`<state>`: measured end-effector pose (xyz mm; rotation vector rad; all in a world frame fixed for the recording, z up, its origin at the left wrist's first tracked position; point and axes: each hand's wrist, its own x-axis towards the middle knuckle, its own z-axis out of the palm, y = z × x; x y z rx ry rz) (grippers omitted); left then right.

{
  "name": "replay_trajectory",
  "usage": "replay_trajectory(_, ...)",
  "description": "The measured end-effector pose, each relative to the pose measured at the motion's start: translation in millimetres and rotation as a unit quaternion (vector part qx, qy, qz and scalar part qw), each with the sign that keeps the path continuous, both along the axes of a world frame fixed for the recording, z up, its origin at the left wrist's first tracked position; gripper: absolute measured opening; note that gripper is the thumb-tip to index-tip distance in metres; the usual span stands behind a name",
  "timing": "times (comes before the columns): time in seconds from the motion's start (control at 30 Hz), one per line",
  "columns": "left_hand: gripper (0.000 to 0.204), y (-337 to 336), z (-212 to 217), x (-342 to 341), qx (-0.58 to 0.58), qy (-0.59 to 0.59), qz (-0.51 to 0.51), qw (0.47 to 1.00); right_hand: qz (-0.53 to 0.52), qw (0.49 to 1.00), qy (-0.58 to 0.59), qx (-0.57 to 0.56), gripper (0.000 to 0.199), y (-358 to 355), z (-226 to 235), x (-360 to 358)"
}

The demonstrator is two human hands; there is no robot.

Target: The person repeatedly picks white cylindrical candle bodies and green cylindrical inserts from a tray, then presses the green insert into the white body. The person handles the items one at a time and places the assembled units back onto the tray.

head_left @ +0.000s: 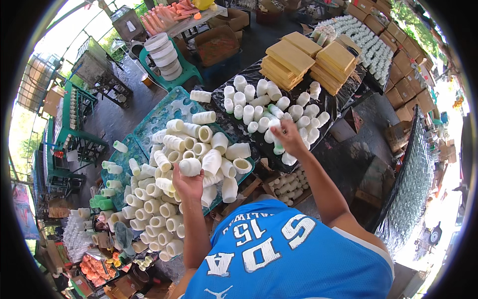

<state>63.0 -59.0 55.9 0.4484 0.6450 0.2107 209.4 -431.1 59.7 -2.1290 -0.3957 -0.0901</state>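
Note:
My left hand is closed around a cream-white hollow ribbed cup, its rounded closed end facing up. It is over a large heap of similar cream cups, most lying on their sides with their open mouths showing. My right hand is stretched over a group of white ribbed cups standing and lying on black plastic sheeting. Its thumb and fingers are apart, close to the nearest white cups, and I see nothing clearly gripped in it.
Stacks of yellow-tan slabs sit beyond the white cups. The cream heap rests on a teal tabletop. A green chair with stacked white rings stands behind. Cardboard boxes line the right, beside rows of clear glasses.

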Motion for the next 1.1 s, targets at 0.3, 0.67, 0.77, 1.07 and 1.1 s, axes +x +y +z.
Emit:
replay_trajectory(0.3,0.042,-12.4,-3.1,-38.1,-0.013,-0.049,0.024,0.998,-0.163,0.987,-0.009,-0.01,0.047,-8.4,-94.2,154.2)
replay_trajectory(0.67,0.048,-27.3,-4.3,-60.7,-0.057,-0.043,0.009,0.997,-0.187,0.953,-0.138,-0.195,0.042,31.9,-89.1,81.3)
replay_trajectory(0.77,0.045,-30.1,-7.6,-55.2,-0.019,-0.06,-0.015,0.998,-0.044,0.997,0.056,-0.013,0.032,89.4,-35.9,3.6)
replay_trajectory(1.07,0.052,-11.1,9.0,-43.0,0.126,-0.166,-0.189,0.96,0.234,0.786,0.469,0.328,0.045,178.9,-15.2,-113.3)
replay_trajectory(1.1,0.052,-9.7,19.2,-45.9,0.102,-0.177,-0.193,0.96,0.245,0.743,0.49,0.386,0.046,178.1,-1.3,-118.2)
